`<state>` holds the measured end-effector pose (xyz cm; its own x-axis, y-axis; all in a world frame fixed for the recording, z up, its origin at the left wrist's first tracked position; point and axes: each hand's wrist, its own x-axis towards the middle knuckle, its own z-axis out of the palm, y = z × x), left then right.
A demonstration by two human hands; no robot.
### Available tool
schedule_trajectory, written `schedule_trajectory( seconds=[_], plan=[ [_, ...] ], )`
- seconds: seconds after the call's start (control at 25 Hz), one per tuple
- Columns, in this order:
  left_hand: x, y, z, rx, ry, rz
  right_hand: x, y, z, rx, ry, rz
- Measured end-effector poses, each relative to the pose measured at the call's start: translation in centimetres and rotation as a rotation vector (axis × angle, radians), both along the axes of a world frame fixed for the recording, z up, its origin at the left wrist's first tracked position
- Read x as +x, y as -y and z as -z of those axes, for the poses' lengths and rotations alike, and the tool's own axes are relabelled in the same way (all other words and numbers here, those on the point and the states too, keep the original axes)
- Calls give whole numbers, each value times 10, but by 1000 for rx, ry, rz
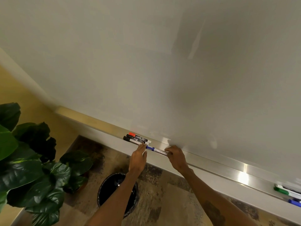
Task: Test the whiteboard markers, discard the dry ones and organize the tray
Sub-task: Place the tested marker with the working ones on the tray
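Blank whiteboard [146, 62] above, metal tray [211, 167] along its foot. The right hand [176, 158] curls its fingers over the clear end of the blue marker [153, 148] lying in the tray. The left hand [138, 158], fingers straight, touches the capped end. Looks like the tidying step: next, slide it snug against the red and black markers [137, 139] just left. The bin [114, 190] waits below.

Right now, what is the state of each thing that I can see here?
Blue marker: capped, lying in the tray, gripped by the right hand.
Red marker: capped, in tray.
Black markers: capped, side by side.
Green marker: capped, far right.
Left hand: fingers straight, at the black markers' ends.
Waste bin: open, lined.
Whiteboard: blank.
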<state>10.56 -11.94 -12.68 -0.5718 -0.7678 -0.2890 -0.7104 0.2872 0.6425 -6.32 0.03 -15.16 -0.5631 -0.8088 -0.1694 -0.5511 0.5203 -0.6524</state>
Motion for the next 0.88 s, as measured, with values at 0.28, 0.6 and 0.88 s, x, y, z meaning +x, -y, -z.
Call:
schedule_trajectory(
  seconds=[0.28,0.6,0.88],
  plan=[
    [-6,-16,-10,-59,-110,-35,-7,-23,-7,-26,31,72],
    [-53,-72,-39,-91,-169,67,-44,-94,-46,21,1,132],
    [-112,-172,-55,-24,-186,224,-85,-209,-66,-8,-9,281]
  ],
)
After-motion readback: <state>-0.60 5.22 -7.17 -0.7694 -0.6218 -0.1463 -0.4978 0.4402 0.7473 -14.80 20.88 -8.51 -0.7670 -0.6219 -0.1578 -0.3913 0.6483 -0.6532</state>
